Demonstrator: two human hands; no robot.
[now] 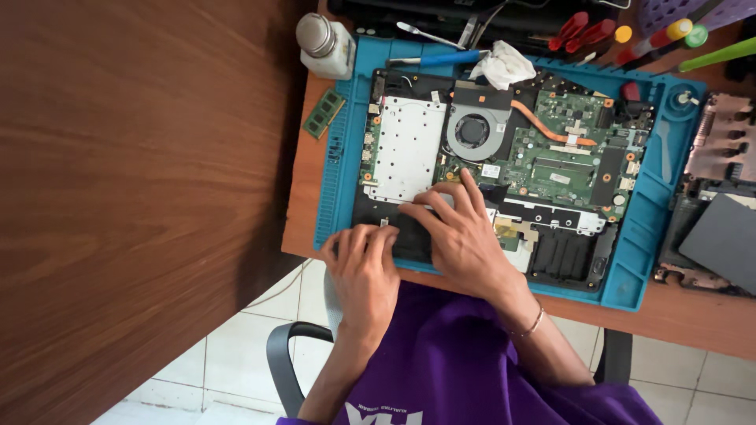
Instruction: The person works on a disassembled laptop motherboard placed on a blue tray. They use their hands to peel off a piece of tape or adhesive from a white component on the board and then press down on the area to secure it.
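- Here, an opened laptop [504, 165] lies bottom-up on a blue work mat [642, 260], its green circuit board [567, 149], round fan [472, 130] and silver metal plate [405, 149] all bare.
- The left hand [364, 271] rests at the near left corner of the laptop, fingers curled down over the near edge and pressing on the dark casing; it is not wrapped around anything I can make out.
- The right hand [465, 232] lies flat just right of it, fingers spread and stretched toward the far side, fingertips [409, 208] touching the near edge of the silver plate. Whether it pinches anything beneath is hidden.
- The two hands are just beside each other, at the near left part of the laptop.
- A thin bracelet [534, 321] sits on the right wrist.
- A green memory stick [324, 113] lies on the table left of the mat.
- A white bottle with a metal cap [324, 46] stands at the mat's far left corner.
- A crumpled white cloth [502, 67] rests at the far edge, with a blue-handled tool [441, 58] just left of it.
- Red-handled screwdrivers [579, 31] lie further right on the far side.
- A second dismantled casing [720, 205] sits to the right of the mat.
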